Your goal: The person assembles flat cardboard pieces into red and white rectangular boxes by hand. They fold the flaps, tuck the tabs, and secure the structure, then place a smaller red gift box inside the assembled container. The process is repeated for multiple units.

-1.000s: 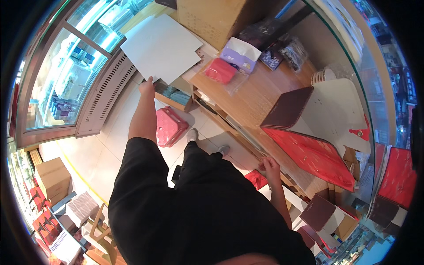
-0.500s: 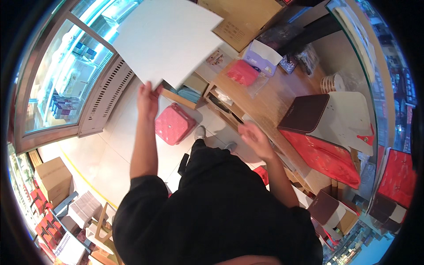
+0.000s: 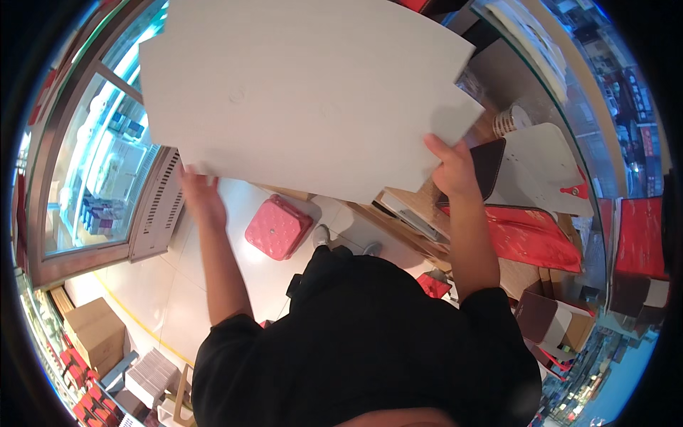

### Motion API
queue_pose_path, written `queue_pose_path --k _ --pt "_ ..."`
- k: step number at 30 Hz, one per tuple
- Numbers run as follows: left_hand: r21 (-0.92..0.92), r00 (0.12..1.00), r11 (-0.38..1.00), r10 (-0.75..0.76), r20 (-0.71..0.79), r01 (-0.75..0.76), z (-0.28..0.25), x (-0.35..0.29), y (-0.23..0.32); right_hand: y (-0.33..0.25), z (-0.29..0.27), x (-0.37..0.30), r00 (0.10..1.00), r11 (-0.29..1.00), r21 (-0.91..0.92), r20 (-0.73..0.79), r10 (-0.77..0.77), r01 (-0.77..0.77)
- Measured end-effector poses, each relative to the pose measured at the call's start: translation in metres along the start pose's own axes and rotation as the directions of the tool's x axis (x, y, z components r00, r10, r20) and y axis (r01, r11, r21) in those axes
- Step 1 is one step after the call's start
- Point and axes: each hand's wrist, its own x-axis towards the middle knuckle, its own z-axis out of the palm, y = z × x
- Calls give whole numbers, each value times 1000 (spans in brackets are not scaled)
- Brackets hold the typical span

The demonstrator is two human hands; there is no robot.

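Observation:
A large white cardboard sheet (image 3: 306, 92) with notched corners spans the upper middle of the view, held up in front of me. At its lower left edge my left hand (image 3: 203, 198) is closed on the cardboard, its fingers partly hidden behind it. My right hand (image 3: 455, 171) grips the right edge, thumb on the face and other fingers underneath. Just beside that hand lies a dark brown and white folded case (image 3: 537, 171) with a red fabric panel (image 3: 526, 238) below it. Most of the wooden counter is hidden by the sheet.
A pink quilted stool (image 3: 277, 228) stands on the tiled floor by my feet. To the left is a lit glass display cabinet (image 3: 96, 171); a cardboard box (image 3: 92, 327) sits below it. A roll of patterned tape (image 3: 511, 121) rests on the counter by the glass edge (image 3: 569, 107).
The white cardboard sheet has come nearer and swung rightward, now covering much of the counter. My right hand, empty before, has taken its right edge. My left hand has moved left and down.

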Motion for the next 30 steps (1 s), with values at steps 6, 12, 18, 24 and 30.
queue_pose_path --k 6,12,18,24,30 --pt "-240 835 864 -300 462 443 4 36 51 -44 -19 -38 816 777 -417 541 -205 471" --pt "-77 723 802 -486 491 592 14 39 51 -49 -11 -68 769 98 -830 457 -447 550" --pt "146 768 919 -386 511 365 29 47 54 -27 -55 -67 993 991 88 -69 -91 97" --pt "165 767 925 -377 519 343 34 54 64 -25 -59 -64 981 991 -109 -182 62 -83" --pt "487 844 855 -389 369 181 30 18 55 -5 -58 -61 954 933 -359 -282 -104 -4"
